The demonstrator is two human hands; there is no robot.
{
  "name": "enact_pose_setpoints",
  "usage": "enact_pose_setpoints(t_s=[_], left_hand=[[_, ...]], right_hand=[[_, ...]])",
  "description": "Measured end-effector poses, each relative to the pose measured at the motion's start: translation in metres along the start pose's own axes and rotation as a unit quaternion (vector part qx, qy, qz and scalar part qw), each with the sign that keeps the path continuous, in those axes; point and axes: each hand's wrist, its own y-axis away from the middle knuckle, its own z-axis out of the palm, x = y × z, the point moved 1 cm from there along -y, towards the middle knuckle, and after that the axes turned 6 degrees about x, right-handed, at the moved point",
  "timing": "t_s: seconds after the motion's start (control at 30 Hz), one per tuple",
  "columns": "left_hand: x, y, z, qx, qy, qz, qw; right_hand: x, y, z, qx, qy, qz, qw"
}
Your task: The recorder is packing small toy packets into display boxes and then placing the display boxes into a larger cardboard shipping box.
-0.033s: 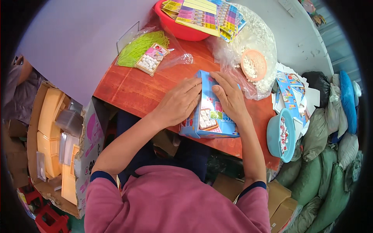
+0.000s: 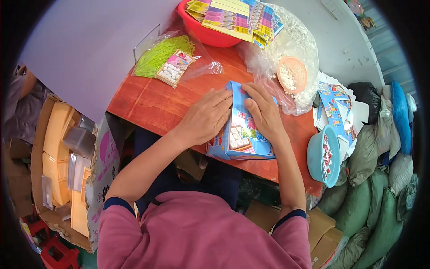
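A blue printed cardboard box (image 2: 244, 130) lies at the near edge of the red-brown table, held between my two hands. My left hand (image 2: 208, 114) presses along its left edge, with the fingers together and pointing to the far end. Over the right part of its top lies my right hand (image 2: 264, 112), its thumb bent inward and its fingers reaching the far edge. Pictures of white sweets show on the box's near part. Part of the top is hidden under my hands.
Left of the box are a small tray of white pieces (image 2: 174, 69) and bagged green strips (image 2: 156, 58). Beyond stands a red basin (image 2: 206, 38) with printed sheets. A bag of white pieces (image 2: 295, 40) holds a pink basket (image 2: 293, 74). At right is a teal basin (image 2: 316, 157).
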Motion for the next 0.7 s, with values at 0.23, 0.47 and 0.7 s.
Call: enact_pose_setpoints(t_s=[0.23, 0.47, 0.7], left_hand=[[-0.010, 0.004, 0.004, 0.088, 0.153, -0.053, 0.983], [0.005, 0.017, 0.010, 0.201, 0.147, -0.099, 0.964], [0.037, 0.023, 0.004, 0.119, 0.138, -0.108, 0.977]], right_hand=[[0.003, 0.002, 0.006, -0.039, 0.102, -0.083, 0.991], [-0.005, 0.003, 0.010, -0.114, 0.139, -0.089, 0.980], [0.003, 0.005, 0.011, -0.053, 0.136, -0.107, 0.984]])
